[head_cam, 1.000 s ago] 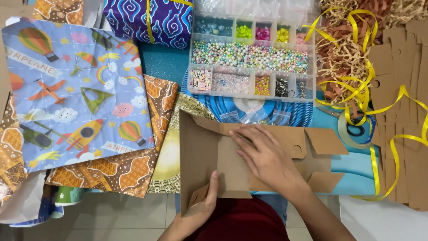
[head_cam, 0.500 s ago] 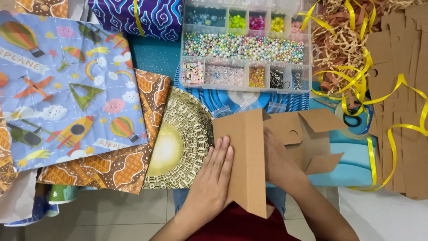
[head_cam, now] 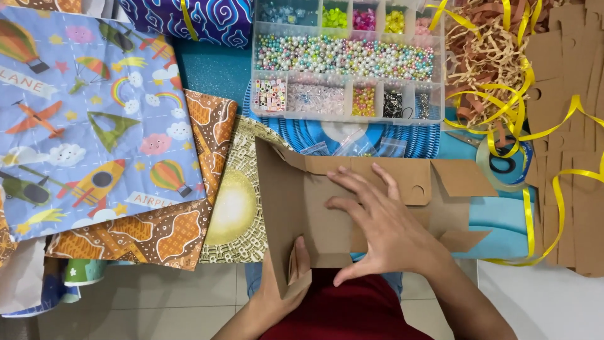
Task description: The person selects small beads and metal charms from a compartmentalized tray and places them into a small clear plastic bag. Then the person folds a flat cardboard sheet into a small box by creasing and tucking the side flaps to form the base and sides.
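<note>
Here: two hands, left hand (head_cam: 286, 286) and right hand (head_cam: 384, 223), on one cardboard box blank (head_cam: 314, 208).

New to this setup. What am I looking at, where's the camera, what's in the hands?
No machine here: a person works with two bare hands. The one picture comes from a camera worn on the head, looking down at the work surface.

The left hand grips the lower edge of a flat brown cardboard box blank, thumb on top. The right hand lies spread flat on the same blank, pressing it down.

Around it lie sheets of patterned wrapping paper, one with aeroplanes and rockets, a clear compartment box of beads, shredded brown paper filler, curly yellow ribbon and more brown cardboard blanks at the right.
</note>
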